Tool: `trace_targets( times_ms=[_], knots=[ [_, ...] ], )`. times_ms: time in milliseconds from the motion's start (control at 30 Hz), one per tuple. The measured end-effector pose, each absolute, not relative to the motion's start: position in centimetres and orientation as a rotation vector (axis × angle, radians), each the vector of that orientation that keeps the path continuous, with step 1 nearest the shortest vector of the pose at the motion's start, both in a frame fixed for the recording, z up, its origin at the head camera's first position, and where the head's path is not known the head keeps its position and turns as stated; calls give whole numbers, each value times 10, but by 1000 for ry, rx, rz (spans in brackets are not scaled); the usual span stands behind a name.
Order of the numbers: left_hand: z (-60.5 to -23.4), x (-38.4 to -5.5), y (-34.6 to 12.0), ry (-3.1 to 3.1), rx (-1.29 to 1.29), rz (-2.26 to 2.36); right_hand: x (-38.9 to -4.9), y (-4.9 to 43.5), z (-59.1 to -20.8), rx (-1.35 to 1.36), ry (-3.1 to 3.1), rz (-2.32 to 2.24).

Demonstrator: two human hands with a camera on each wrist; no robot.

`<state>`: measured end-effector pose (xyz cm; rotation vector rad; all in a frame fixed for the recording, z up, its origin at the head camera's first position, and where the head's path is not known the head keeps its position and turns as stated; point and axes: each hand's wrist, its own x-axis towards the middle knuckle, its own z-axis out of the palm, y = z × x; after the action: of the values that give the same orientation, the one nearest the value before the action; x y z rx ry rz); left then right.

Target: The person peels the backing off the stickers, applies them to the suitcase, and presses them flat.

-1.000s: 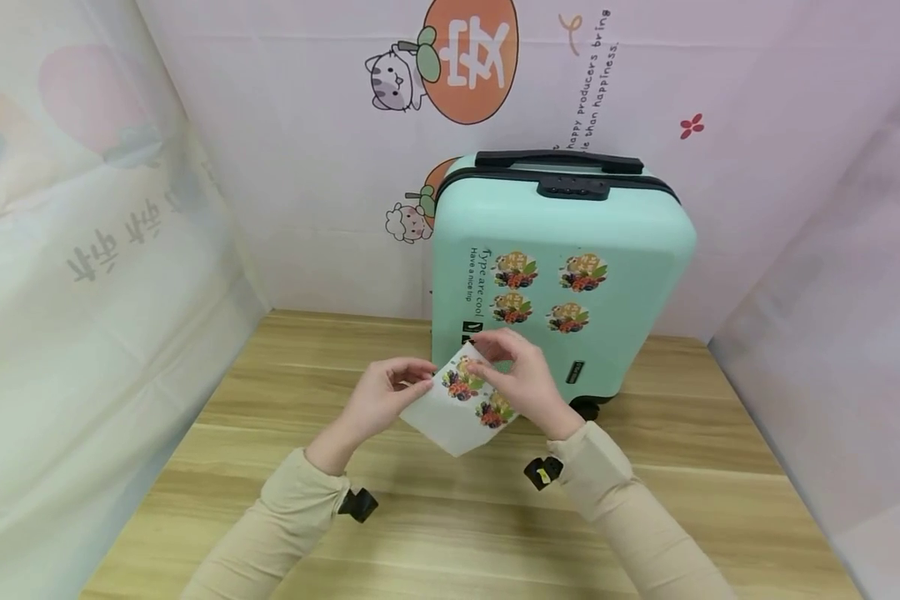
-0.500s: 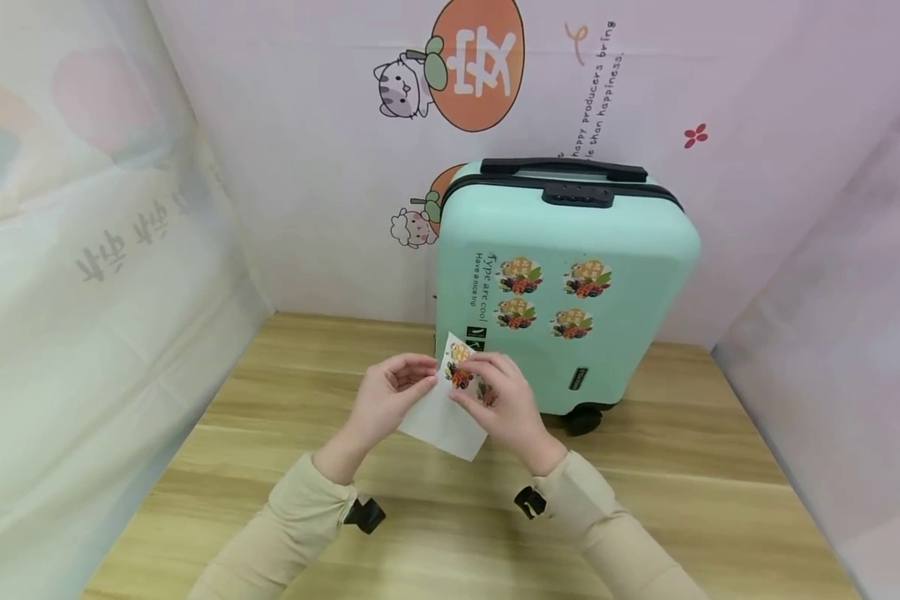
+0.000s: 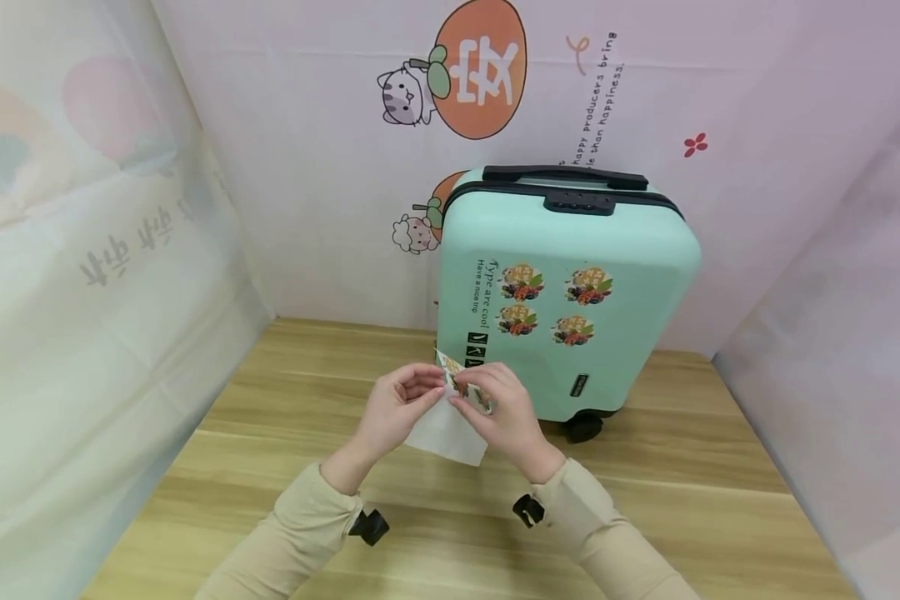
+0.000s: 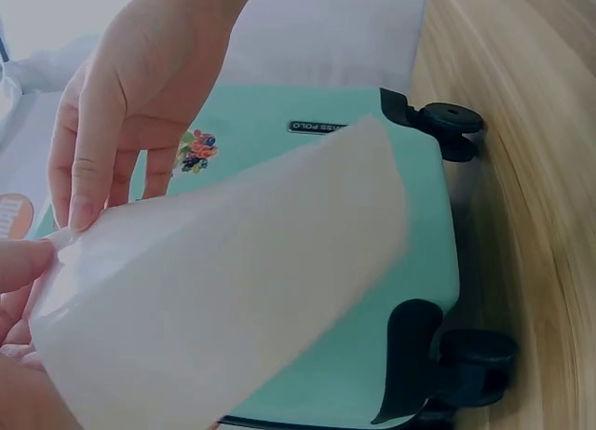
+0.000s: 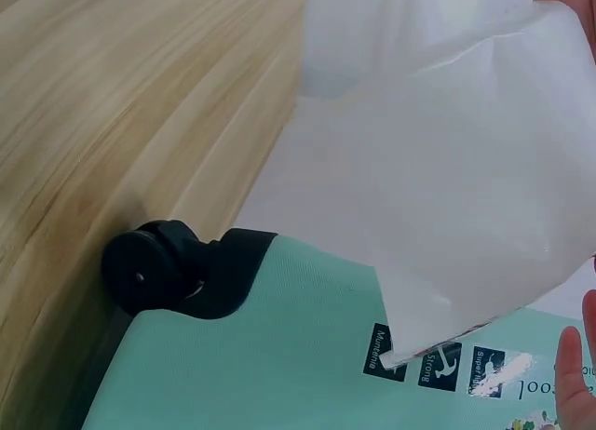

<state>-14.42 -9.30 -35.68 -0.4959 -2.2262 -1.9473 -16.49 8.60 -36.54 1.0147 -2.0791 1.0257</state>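
Note:
Both hands hold a white sticker sheet [image 3: 444, 435] in front of a mint-green suitcase [image 3: 630, 283]. My left hand [image 3: 396, 408] pinches its left edge between thumb and fingers. My right hand [image 3: 508, 421] pinches the upper part, where printed fruit stickers [image 3: 461, 388] show between the fingers. The sheet bends there, and its lower part hangs down. In the left wrist view the blank back of the sheet [image 4: 242, 262] fills the middle, with the right hand [image 4: 154, 95] reaching down to its edge. Several round fruit stickers [image 3: 521, 283] are on the suitcase front.
The suitcase stands upright on a wooden table [image 3: 307, 517], its black handle [image 3: 566, 177] on top and a black wheel [image 3: 583, 427] at the lower right. Printed cloth [image 3: 330, 208] hangs behind it and at both sides. A black wrist device [image 3: 370, 527] sits below the left cuff.
My right hand has shifted left and a little down, closer to the left hand. The sheet's stickered upper part has bent over. The head view has tilted slightly, so the suitcase appears lower.

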Motion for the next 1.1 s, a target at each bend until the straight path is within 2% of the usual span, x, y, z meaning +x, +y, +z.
trace_targets(
  times_ms=[767, 1100],
  knots=[
    [-362, -148, -88, -2112, -532, -1963, -166, 86, -376, 893, -2047, 1118],
    [-361, -147, -88, -2120, -600, -1950, -166, 85, -375, 924, -1966, 1126]
  ],
)
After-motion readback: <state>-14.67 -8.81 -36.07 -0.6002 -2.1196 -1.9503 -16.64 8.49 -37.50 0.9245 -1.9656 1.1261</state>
